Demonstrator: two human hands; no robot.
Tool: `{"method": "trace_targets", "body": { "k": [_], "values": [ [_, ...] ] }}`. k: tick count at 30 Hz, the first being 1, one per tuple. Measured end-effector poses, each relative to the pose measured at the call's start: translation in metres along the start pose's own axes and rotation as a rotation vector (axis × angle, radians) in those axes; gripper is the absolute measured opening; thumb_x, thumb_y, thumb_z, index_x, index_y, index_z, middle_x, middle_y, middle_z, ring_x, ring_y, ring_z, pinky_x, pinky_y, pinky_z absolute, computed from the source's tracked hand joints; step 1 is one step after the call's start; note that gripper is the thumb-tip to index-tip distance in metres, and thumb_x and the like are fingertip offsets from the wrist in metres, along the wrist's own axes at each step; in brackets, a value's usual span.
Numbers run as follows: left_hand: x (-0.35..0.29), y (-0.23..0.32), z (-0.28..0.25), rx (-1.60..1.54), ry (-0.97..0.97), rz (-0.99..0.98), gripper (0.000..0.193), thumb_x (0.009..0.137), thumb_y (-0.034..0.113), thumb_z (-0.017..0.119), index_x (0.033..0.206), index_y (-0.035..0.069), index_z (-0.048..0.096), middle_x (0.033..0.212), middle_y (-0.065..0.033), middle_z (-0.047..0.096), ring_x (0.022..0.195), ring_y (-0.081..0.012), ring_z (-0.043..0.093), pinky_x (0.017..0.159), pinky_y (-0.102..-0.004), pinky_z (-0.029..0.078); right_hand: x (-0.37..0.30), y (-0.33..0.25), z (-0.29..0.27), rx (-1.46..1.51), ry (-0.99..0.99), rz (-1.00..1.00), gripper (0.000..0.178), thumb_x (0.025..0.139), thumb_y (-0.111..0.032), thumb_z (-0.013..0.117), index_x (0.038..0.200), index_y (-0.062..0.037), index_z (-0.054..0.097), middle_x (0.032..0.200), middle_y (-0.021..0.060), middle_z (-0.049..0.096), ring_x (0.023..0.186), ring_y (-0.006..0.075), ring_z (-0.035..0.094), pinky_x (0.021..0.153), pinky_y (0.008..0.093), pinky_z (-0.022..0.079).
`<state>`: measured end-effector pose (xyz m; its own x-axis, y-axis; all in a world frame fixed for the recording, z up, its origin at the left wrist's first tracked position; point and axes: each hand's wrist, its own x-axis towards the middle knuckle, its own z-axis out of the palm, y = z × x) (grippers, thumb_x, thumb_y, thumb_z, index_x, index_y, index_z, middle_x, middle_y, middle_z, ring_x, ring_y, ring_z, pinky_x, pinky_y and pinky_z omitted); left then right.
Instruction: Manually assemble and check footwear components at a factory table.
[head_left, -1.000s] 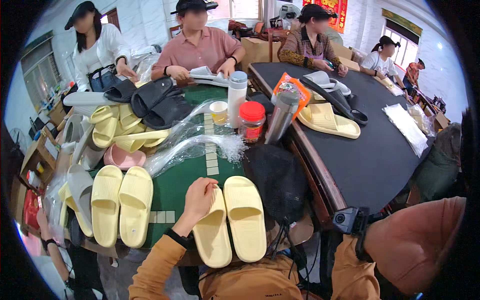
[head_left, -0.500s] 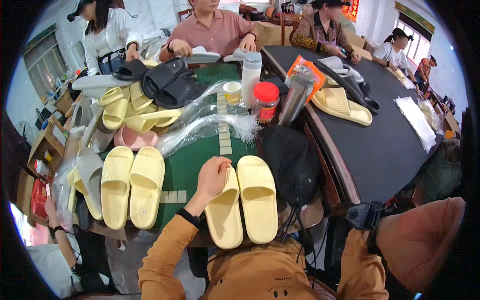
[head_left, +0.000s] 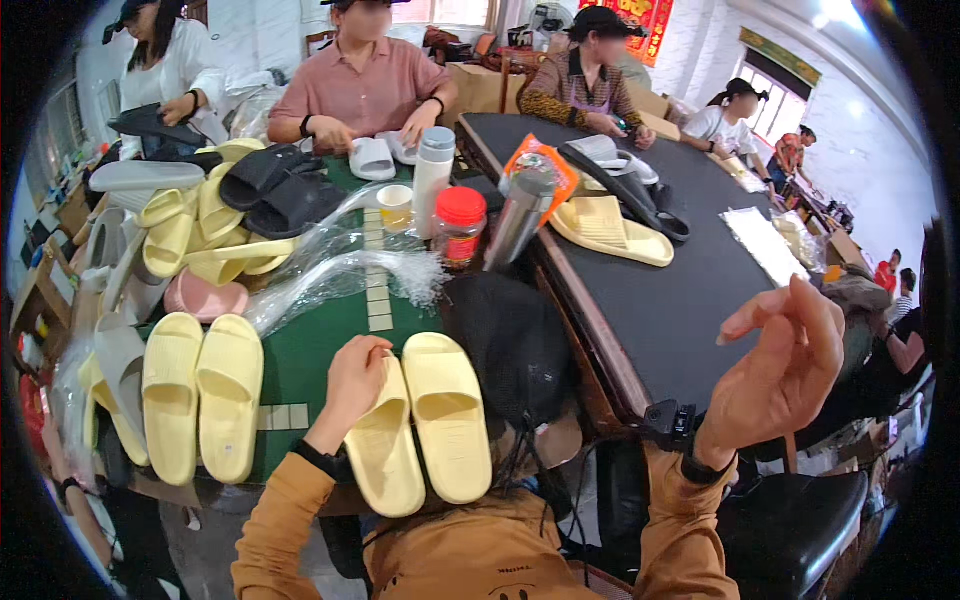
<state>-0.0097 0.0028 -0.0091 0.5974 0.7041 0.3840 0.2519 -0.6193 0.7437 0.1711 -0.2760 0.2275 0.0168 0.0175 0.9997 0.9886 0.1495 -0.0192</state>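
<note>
On the person's left, well beyond the red-lidded jar (head_left: 461, 240), I see a long grey slipper (head_left: 145, 178) beside a heap of pale yellow slippers (head_left: 165, 250). Nearer the person than the jar, and well to its left, a pair of yellow slippers (head_left: 172, 420) lies side by side, with a pink slipper (head_left: 207, 297) just past their toes. Black slippers (head_left: 270, 180) are piled left of the jar and a little farther off, and clear plastic strands (head_left: 320, 290) spread out close on its left.

In front of the jar, slightly left, the left hand (head_left: 357, 380) is at the toe end of a yellow slipper (head_left: 385, 470). Its fingers are bent inward against the strap's outer side; I cannot tell whether they grip it or only rest there. That slipper's mate (head_left: 450, 440) lies beside it, straight in front of the jar.

Just right of the jar leans a steel bottle (head_left: 522, 220); a black mesh bag (head_left: 515, 350) sits right of the jar, nearer the person. Well to the jar's right, the right hand (head_left: 775, 370) is raised over the dark table (head_left: 680, 320), fingers loosely curled, thumb apart, holding nothing I can see.
</note>
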Motion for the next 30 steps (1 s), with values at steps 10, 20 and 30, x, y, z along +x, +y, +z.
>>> {"method": "trace_targets", "body": {
  "k": [10, 20, 30],
  "values": [
    [0.005, -0.001, 0.005, 0.053, -0.031, -0.048, 0.018, 0.091, 0.005, 0.050, 0.094, 0.001, 0.067, 0.092, -0.0150, 0.068, 0.088, -0.0338, 0.065, 0.078, -0.0419, 0.051, 0.033, 0.065, -0.014, -0.091, -0.087, 0.186, 0.020, 0.094, 0.005, 0.049, 0.104, 0.0016, 0.067, 0.092, 0.0064, 0.061, 0.072, 0.0097, 0.058, 0.061, 0.0221, 0.048],
    [0.005, 0.000, 0.008, -0.020, -0.041, -0.035, 0.016, 0.091, 0.004, 0.050, 0.094, 0.001, 0.066, 0.090, -0.0141, 0.068, 0.085, -0.0298, 0.067, 0.077, -0.0389, 0.051, 0.003, 0.206, -0.012, -0.188, -0.484, 0.585, 0.020, 0.092, -0.001, 0.050, 0.100, -0.0003, 0.068, 0.088, 0.0074, 0.068, 0.074, 0.0119, 0.064, 0.065, 0.0257, 0.053],
    [0.006, 0.004, 0.005, -0.005, -0.046, -0.027, 0.015, 0.091, 0.003, 0.051, 0.094, -0.003, 0.065, 0.087, -0.0191, 0.067, 0.081, -0.0342, 0.065, 0.073, -0.0382, 0.050, -0.054, 0.321, 0.004, -0.384, -0.628, 0.750, 0.020, 0.083, -0.018, 0.064, 0.096, -0.0076, 0.073, 0.091, 0.0163, 0.071, 0.086, 0.0282, 0.070, 0.079, 0.0376, 0.054]
  ]
}}
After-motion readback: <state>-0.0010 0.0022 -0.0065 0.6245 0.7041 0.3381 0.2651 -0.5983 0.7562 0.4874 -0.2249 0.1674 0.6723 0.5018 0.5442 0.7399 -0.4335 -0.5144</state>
